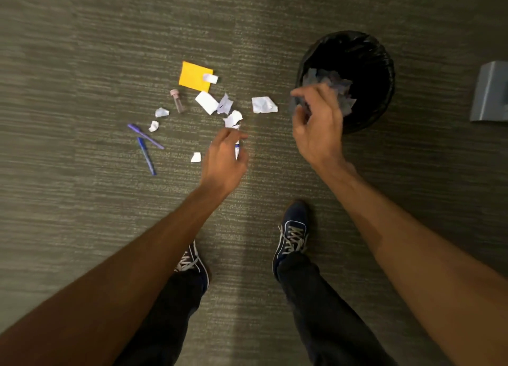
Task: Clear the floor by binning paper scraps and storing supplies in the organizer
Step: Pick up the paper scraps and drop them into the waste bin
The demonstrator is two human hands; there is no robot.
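- Forearms reach down from the bottom edge, above two dark shoes [291, 236] on the carpet floor [82, 63].
- Low over the floor hangs the left hand [224, 159], its fingers [235, 136] curled toward a white-and-blue item [237, 148]; blur hides whether they pinch it or only hover.
- At the near rim of the bin [384, 71] is the right hand [316, 126], fingers curled, with blurred grey paper [298, 107] at the tips; I cannot tell whether it is gripped or falling.
- Some scraps [339, 86] lie inside the bin.
- More white scraps lie on the floor; the biggest scrap [264, 104] is just left of the right hand.
- Further left lie a yellow note [195, 76], a tube [177, 104] and two pens [146, 155].
- At the right edge is a grey box [492, 93], likely the organizer, well apart from the supplies.
- Binning paper seems the step in hand. The right hand should pass fully over the opening before the fingers spread, since light paper drifts.
- Next, gather several scraps per pinch, and leave the pens and tube for the organizer.
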